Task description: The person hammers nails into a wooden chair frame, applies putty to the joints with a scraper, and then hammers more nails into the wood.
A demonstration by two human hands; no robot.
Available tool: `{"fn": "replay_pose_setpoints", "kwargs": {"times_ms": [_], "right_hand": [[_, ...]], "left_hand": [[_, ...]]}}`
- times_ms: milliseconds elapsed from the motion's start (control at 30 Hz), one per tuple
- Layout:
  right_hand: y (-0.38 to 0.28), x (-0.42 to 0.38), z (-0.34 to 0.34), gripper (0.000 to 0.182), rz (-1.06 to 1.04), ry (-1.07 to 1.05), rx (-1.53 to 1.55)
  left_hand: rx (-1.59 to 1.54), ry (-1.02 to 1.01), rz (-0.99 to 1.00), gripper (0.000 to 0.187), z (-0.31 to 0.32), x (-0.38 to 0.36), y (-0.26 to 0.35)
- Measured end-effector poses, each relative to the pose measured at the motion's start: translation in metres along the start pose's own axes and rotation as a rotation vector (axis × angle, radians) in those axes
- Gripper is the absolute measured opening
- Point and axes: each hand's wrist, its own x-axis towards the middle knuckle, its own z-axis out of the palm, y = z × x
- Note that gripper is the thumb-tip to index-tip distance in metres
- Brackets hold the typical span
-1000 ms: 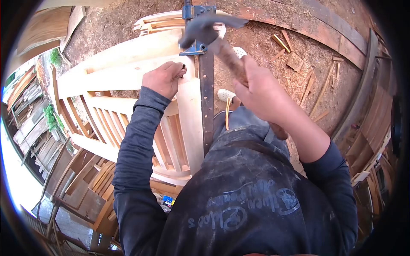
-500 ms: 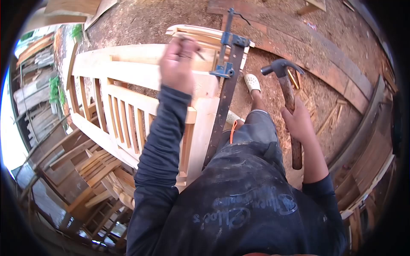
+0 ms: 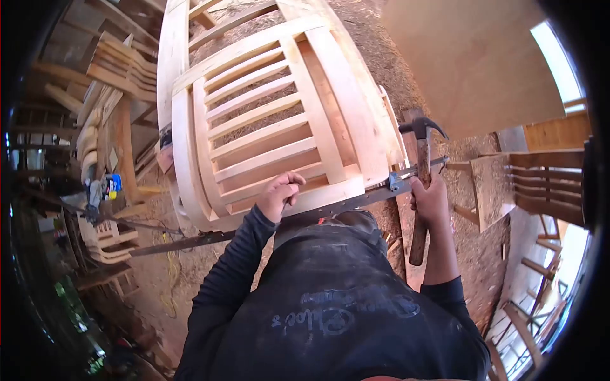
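My right hand is wrapped round the wooden handle of a claw hammer, its dark head upward. My left hand is closed in a pinch above the near rail of a pale wooden slatted frame; whatever small thing lies in its fingers is too hidden to name. A long dark bar clamp runs along the frame's near edge, just in front of my body. Its blue jaw sits at the frame's right corner, close to my right hand.
A plywood sheet stands at the upper right. Slatted wooden furniture is at the right, with more wooden pieces at the left. A blue and yellow container is on the left. Wood shavings cover the ground.
My view has swung toward the left, bringing the slatted panel ahead of me. My left hand has come down and nearer my body from the frame's far end. The hammer stays in my right hand.
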Motion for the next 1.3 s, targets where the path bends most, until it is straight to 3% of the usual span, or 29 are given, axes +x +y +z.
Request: {"fn": "replay_pose_setpoints", "kwargs": {"times_ms": [67, 133, 267, 333, 400, 567, 667, 767, 867, 933, 1000, 1067, 1167, 1300], "right_hand": [[-0.039, 0.005, 0.012, 0.039, -0.186, 0.095, -0.163], [-0.046, 0.017, 0.034, 0.041, -0.628, 0.344, -0.341], [-0.081, -0.01, 0.086, 0.037, -0.376, -0.112, 0.032], [-0.095, -0.03, 0.112, 0.035, -0.282, -0.165, -0.039], [-0.082, -0.038, 0.141, 0.036, -0.423, -0.07, -0.276], [-0.097, -0.084, 0.185, 0.04, -0.466, -0.169, -0.422], [-0.113, -0.107, 0.212, 0.042, -0.519, -0.219, -0.425], [-0.119, -0.118, 0.231, 0.042, -0.529, -0.229, -0.346], [-0.118, -0.114, 0.231, 0.039, -0.51, -0.235, -0.374], [-0.119, -0.111, 0.226, 0.04, -0.465, -0.253, -0.415], [-0.116, -0.103, 0.216, 0.039, -0.514, -0.268, -0.492], [-0.119, -0.098, 0.217, 0.038, -0.545, -0.267, -0.532], [-0.13, -0.107, 0.213, 0.035, -0.536, -0.219, -0.598], [-0.13, -0.121, 0.207, 0.036, -0.533, -0.153, -0.552]], "left_hand": [[-0.086, 0.185, 0.108, 0.016, -0.024, -0.03, 0.0], [-0.161, 0.323, 0.149, 0.022, -0.042, -0.056, -0.016], [-0.509, 0.418, -0.049, 0.021, -0.05, -0.084, -0.06], [-0.592, 0.377, -0.126, 0.021, -0.059, -0.088, -0.075], [-0.552, 0.348, -0.122, 0.021, -0.072, -0.091, -0.083], [-0.428, 0.248, -0.143, 0.022, -0.123, -0.097, -0.099], [-0.186, 0.305, -0.141, 0.021, -0.136, -0.103, -0.09], [0.16, 0.484, -0.024, 0.021, -0.158, -0.105, -0.11], [0.543, 0.838, 0.175, 0.021, -0.206, -0.128, -0.094], [0.613, 1.074, 0.125, 0.028, -0.252, -0.149, -0.058], [0.466, 1.271, 0.096, 0.027, -0.331, -0.15, -0.078], [0.752, 1.324, -0.092, 0.028, -0.393, -0.142, -0.097], [0.874, 1.192, -0.22, 0.031, -0.419, -0.122, -0.089], [0.741, 1.129, -0.256, 0.03, -0.448, -0.102, -0.1]]}}
